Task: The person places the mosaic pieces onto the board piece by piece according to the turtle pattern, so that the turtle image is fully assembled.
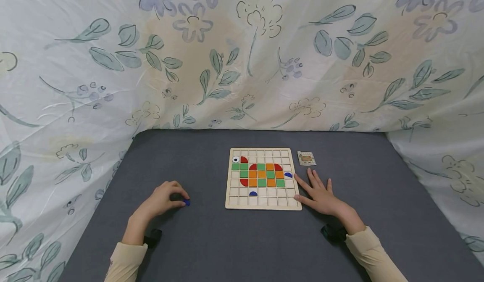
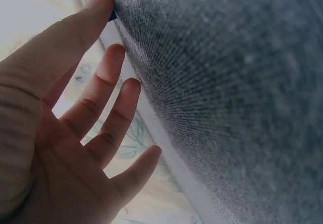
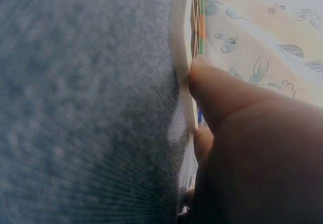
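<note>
My left hand (image 1: 163, 198) pinches a small blue tile (image 1: 187, 202) between thumb and forefinger, left of the board and low over the cloth. In the left wrist view a blue edge of that tile (image 2: 112, 16) shows at the thumb tip; the other fingers are loosely spread. A square wooden grid board (image 1: 264, 204) lies in the middle, holding red, green and orange pieces in a fish-like pattern, a white eye piece (image 1: 236, 159) and two blue half-round pieces. My right hand (image 1: 320, 196) has its fingers spread, thumb and forefinger touching the board's right edge.
A small printed card (image 1: 306, 158) lies beyond the right hand, beside the board's upper right corner. Grey cloth (image 1: 211, 244) covers the table. A floral curtain (image 1: 264, 55) hangs behind the far edge and at both sides.
</note>
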The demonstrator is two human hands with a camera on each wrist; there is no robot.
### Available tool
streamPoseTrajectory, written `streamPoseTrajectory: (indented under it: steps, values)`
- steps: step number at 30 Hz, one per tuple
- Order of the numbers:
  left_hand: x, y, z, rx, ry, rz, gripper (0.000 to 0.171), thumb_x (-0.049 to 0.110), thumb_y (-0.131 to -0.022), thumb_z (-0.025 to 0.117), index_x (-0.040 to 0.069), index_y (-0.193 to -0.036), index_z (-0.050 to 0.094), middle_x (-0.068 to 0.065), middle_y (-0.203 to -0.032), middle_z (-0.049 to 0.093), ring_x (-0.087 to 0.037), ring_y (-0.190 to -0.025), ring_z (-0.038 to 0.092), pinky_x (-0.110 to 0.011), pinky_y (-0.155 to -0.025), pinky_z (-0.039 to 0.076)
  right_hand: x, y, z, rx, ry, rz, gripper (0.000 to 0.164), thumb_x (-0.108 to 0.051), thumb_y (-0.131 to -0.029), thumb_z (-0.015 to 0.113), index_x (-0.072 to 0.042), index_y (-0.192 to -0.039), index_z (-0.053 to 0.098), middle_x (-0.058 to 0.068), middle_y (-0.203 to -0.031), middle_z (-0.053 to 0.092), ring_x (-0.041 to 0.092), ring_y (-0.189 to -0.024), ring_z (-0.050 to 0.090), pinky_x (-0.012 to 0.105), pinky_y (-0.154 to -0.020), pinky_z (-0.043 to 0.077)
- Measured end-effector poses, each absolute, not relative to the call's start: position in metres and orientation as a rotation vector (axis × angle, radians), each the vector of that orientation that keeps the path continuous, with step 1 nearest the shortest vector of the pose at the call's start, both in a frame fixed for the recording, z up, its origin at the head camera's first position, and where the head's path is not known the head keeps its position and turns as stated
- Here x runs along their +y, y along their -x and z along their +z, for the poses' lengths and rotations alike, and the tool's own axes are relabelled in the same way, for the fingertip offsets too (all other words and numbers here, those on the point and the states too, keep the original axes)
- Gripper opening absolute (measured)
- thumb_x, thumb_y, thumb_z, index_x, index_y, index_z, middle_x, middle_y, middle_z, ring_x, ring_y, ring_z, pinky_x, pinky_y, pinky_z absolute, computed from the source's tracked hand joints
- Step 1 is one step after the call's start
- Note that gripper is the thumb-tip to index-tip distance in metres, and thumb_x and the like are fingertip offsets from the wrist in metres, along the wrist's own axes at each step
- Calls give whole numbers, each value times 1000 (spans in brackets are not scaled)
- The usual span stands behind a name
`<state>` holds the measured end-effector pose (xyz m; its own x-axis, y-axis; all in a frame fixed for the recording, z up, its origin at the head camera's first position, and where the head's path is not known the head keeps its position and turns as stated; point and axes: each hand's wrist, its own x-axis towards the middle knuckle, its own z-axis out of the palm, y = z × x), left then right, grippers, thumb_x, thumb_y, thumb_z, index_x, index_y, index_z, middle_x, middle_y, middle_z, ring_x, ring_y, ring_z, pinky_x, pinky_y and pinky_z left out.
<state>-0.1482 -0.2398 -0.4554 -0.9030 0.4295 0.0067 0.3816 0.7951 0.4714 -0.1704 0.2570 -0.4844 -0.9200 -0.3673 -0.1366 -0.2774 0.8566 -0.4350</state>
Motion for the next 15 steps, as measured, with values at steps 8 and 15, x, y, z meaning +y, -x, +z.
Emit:
streamPoseTrajectory:
  steps: [8,15]
  values:
    - [-229,153,-456,2917,-715,653,12,20,-76,76,23,-86,70,8,-89,57,-14,-81,49,-39,-76,39,257,172,-486,2808,492,-613,74,-56,-89,47,-21,-149,20,25,-153,-3,44,-139,-5,72,-97,-11]
    - [-212,159,-454,2934,-786,642,11,21,-76,76,22,-85,70,8,-87,59,-14,-79,51,-43,-79,41,258,172,-487,2805,491,-596,74,-57,-89,46,-22,-149,20,24,-153,-4,43,-139,-5,72,-97,-11]
